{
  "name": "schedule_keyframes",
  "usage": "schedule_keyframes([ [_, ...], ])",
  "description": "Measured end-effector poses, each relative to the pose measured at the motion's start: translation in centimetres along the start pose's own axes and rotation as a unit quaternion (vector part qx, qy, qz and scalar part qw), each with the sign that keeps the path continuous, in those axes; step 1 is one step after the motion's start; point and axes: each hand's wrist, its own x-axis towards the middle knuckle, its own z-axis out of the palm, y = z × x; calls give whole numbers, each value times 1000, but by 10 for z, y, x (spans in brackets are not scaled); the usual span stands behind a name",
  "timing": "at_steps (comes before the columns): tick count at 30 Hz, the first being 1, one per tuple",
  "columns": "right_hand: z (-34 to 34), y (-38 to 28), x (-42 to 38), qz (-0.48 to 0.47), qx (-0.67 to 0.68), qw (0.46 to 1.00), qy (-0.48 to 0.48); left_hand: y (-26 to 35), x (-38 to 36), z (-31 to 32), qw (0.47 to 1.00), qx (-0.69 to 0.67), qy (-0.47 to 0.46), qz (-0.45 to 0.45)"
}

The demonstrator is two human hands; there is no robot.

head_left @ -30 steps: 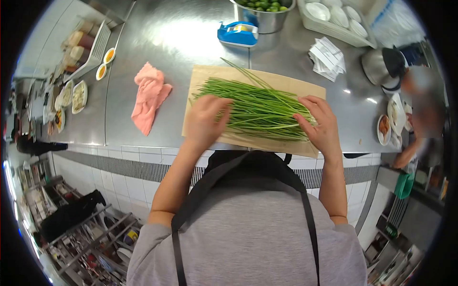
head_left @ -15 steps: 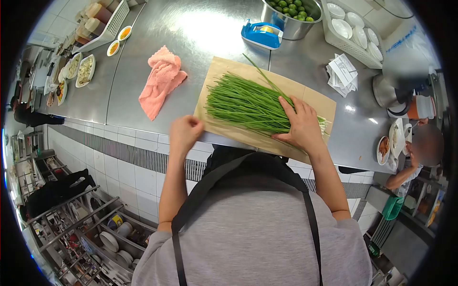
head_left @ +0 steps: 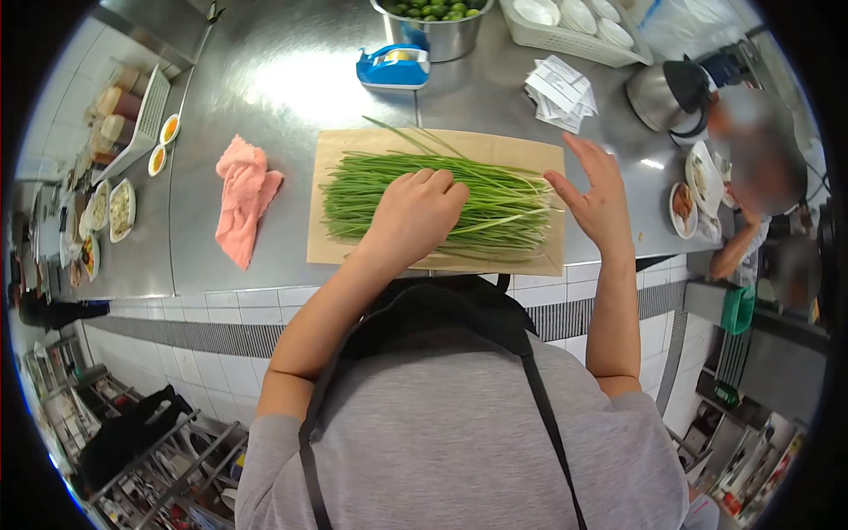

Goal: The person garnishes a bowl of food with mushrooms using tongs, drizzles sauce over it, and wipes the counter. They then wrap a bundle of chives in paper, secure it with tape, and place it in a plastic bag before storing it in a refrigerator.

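A wide bundle of long green stalks (head_left: 353, 199) lies across a brown paper sheet (head_left: 549, 252), pale ends to the right. My left hand (head_left: 422, 210) rests on the middle of the bundle, its fingers curled; what they hold, if anything, is hidden. At the right edge of the paper my right hand (head_left: 594, 190) is raised with thumb and fingers spread, holding nothing, beside the pale ends. A few loose stalks stick out past the bundle's upper edge.
Left of the paper lies a pink cloth (head_left: 246, 199). Beyond it stand a blue tape dispenser (head_left: 393, 69), a metal pot of green fruit (head_left: 433, 35), white paper slips (head_left: 561, 93) and a kettle (head_left: 662, 93). A co-worker's arm (head_left: 740, 246) shows at the right.
My left hand has moved from the counter edge onto the stalks. My right hand has let go of the bundle and shifted right. The view has turned, and the bundle and paper lie straighter.
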Motion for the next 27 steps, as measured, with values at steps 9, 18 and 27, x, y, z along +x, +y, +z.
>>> schedule_keyframes([
  [9,17,-32,-48,-23,-81,991,-107,-46,54,16,981,-149,-127,10],
  [18,59,-22,-14,-65,-115,967,-217,-9,30,15,946,-13,-322,37],
  [27,58,-2,-31,-66,-62,983,-161,-16,4,46,987,-63,-146,-17],
])
